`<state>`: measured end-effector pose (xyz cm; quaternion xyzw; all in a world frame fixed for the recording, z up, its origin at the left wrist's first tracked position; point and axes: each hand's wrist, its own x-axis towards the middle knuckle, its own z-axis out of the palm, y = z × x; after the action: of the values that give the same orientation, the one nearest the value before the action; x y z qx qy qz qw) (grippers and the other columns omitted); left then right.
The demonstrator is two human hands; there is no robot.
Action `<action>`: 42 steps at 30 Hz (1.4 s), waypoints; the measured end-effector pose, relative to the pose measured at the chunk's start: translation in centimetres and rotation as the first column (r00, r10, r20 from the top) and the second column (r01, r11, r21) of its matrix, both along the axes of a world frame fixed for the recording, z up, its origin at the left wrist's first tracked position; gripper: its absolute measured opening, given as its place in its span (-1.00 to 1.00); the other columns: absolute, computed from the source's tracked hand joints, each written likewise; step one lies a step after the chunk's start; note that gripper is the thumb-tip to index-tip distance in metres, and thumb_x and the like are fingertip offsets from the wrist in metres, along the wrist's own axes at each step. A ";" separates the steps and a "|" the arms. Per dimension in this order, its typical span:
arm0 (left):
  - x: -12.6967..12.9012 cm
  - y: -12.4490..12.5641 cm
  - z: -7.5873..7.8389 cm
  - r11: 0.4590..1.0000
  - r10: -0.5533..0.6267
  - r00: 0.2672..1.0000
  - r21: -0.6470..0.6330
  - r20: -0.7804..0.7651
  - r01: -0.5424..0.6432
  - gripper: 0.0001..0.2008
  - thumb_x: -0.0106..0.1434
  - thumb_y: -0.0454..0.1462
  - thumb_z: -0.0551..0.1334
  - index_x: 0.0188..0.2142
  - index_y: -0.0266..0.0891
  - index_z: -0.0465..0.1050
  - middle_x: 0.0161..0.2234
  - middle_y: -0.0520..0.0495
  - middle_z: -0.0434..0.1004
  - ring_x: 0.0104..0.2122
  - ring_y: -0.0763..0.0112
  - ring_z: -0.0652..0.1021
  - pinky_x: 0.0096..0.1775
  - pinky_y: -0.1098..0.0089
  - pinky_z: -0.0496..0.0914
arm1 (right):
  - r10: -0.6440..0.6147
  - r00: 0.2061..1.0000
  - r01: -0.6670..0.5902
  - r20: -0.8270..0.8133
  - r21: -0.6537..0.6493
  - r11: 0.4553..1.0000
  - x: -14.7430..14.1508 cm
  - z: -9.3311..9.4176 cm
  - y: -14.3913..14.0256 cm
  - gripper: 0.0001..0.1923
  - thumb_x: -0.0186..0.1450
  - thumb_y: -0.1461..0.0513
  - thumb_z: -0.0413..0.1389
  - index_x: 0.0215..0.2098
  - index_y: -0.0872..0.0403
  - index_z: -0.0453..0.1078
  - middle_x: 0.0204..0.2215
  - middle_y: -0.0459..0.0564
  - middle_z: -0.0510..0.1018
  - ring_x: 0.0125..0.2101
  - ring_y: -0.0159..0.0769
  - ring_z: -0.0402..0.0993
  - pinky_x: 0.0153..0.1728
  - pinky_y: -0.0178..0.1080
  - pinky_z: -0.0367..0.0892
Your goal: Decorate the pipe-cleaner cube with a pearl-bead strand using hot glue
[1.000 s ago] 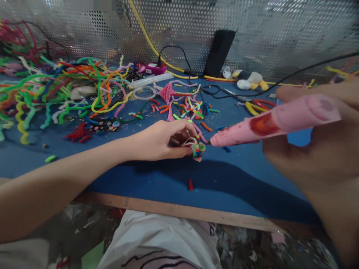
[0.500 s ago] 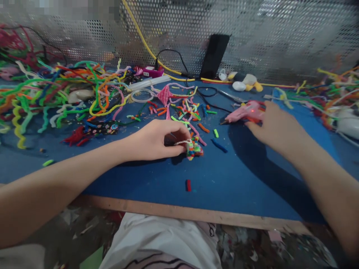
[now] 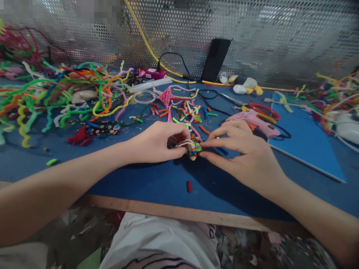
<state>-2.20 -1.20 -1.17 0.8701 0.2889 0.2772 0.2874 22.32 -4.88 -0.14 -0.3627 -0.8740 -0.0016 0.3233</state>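
Pinching the little multicolored pipe-cleaner bundle between both hands, left hand and right hand closed on it, low over the blue desk, pink glue gun just behind.

Your multicolour pipe-cleaner bundle sits on a blue desk; pink glue gun, red/yellow scissors.

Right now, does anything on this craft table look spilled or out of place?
Yes. Short cut pipe cleaner bits lie scattered over the blue tabletop, and one red piece sits alone near the front edge. The pink glue gun lies on its side behind the right hand, across the red-handled pliers.
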 end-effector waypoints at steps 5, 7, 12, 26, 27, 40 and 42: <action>0.0 -0.3 0.0 0.999 -0.018 0.998 -0.033 0.052 0.020 -0.84 0.29 -0.22 0.31 -0.18 -0.25 0.54 -0.32 -0.03 0.66 -0.36 0.45 0.63 -0.27 0.49 0.49 | 0.014 0.998 -0.016 -0.055 -0.031 0.999 0.2 -0.4 0.2 -0.96 0.28 0.24 0.31 -0.27 -0.04 0.61 -0.31 -0.02 0.62 -0.17 -0.13 0.45 -0.08 -0.04 0.39; 0.0 -0.3 0.1 1.000 0.006 0.997 -0.022 0.071 -0.005 -0.85 0.29 -0.22 0.32 -0.20 -0.25 0.58 -0.33 -0.03 0.68 -0.37 0.45 0.63 -0.28 0.51 0.50 | 0.017 0.998 -0.019 -0.063 -0.034 0.999 0.2 -0.5 0.2 -0.95 0.28 0.24 0.31 -0.28 -0.05 0.61 -0.32 -0.02 0.62 -0.17 -0.12 0.46 -0.07 -0.03 0.39; 0.1 -0.5 0.2 0.998 0.045 0.991 -0.038 0.128 -0.041 -0.89 0.26 -0.27 0.35 -0.25 -0.24 0.64 -0.30 -0.04 0.71 -0.33 0.43 0.66 -0.25 0.52 0.54 | 0.014 0.995 -0.019 -0.095 -0.058 0.998 0.0 -0.7 0.3 -0.95 0.28 0.25 0.30 -0.28 -0.04 0.61 -0.31 -0.02 0.62 -0.14 -0.12 0.47 -0.06 -0.01 0.39; 0.5 -0.3 -0.1 0.989 0.087 0.980 -0.136 0.181 -0.063 -0.88 0.19 -0.21 0.42 -0.35 -0.24 0.70 -0.35 -0.08 0.72 -0.37 0.38 0.65 -0.35 0.50 0.51 | 0.010 0.996 -0.016 -0.085 -0.079 0.997 -0.1 -0.8 0.1 -0.93 0.30 0.24 0.29 -0.30 -0.09 0.61 -0.32 -0.04 0.61 -0.14 -0.12 0.46 -0.04 0.01 0.39; 0.5 -0.3 -0.1 0.989 0.088 0.980 -0.135 0.181 -0.064 -0.88 0.19 -0.22 0.42 -0.35 -0.23 0.70 -0.35 -0.08 0.72 -0.37 0.38 0.65 -0.35 0.49 0.52 | 0.009 0.996 -0.016 -0.085 -0.078 0.997 -0.1 -0.8 0.1 -0.93 0.30 0.24 0.29 -0.30 -0.09 0.61 -0.32 -0.04 0.62 -0.14 -0.12 0.46 -0.04 0.01 0.39; 0.4 -0.4 0.0 0.991 0.081 0.982 -0.118 0.168 -0.062 -0.87 0.21 -0.20 0.42 -0.35 -0.23 0.69 -0.34 -0.08 0.72 -0.35 0.37 0.66 -0.32 0.48 0.52 | 0.011 0.997 -0.016 -0.075 -0.077 0.997 -0.2 -0.7 0.0 -0.95 0.31 0.23 0.29 -0.30 -0.07 0.61 -0.32 -0.03 0.61 -0.14 -0.12 0.45 -0.06 -0.01 0.40; 0.5 -0.4 0.0 0.991 0.088 0.983 -0.113 0.162 -0.070 -0.87 0.20 -0.20 0.42 -0.35 -0.23 0.69 -0.34 -0.08 0.72 -0.36 0.36 0.66 -0.32 0.48 0.52 | 0.011 0.997 -0.017 -0.078 -0.080 0.997 -0.1 -0.8 0.1 -0.95 0.31 0.23 0.29 -0.30 -0.09 0.61 -0.32 -0.04 0.61 -0.14 -0.12 0.45 -0.05 -0.01 0.40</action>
<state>-1.74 -1.60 -1.18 0.8152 0.3125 0.3443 0.3455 22.17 -4.82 -0.91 -0.3691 -0.8626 0.0498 0.3423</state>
